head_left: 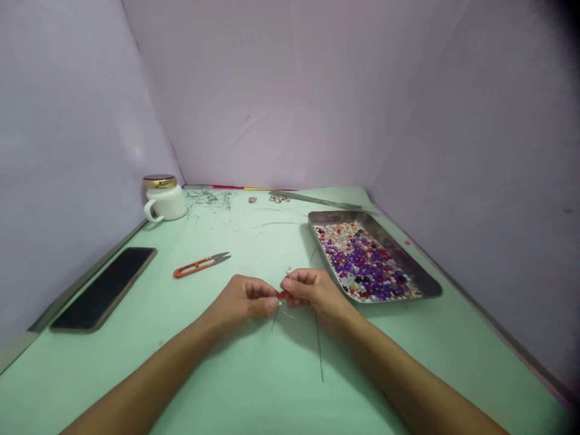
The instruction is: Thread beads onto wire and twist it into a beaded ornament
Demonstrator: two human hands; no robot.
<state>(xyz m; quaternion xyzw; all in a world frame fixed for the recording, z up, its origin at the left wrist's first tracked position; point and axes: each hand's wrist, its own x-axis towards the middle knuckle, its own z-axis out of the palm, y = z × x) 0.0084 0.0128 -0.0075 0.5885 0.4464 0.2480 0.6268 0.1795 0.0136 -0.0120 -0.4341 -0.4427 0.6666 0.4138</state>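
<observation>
Above the middle of the table, my left hand (249, 297) and my right hand (315, 294) meet, fingertips almost touching. Both pinch a small piece of beaded wire (282, 295), with a red bead and pale beads showing between the fingers. One thin wire end sticks out below the left fingertips. A longer dark wire (319, 353) hangs from under my right hand toward the table front. The fingers hide the rest of the piece. Left of my hands lie orange thread snips (199, 265), blades pointing right.
A metal tray (430, 284) of purple, red, black, white and gold beads stands at right. Behind it lies a bundle of wires (317, 200). Finished-looking beaded pieces (278, 199) and wire scraps (212, 198) lie at the back. A lidded white mug (170, 202) and phone (106, 290) occupy the left.
</observation>
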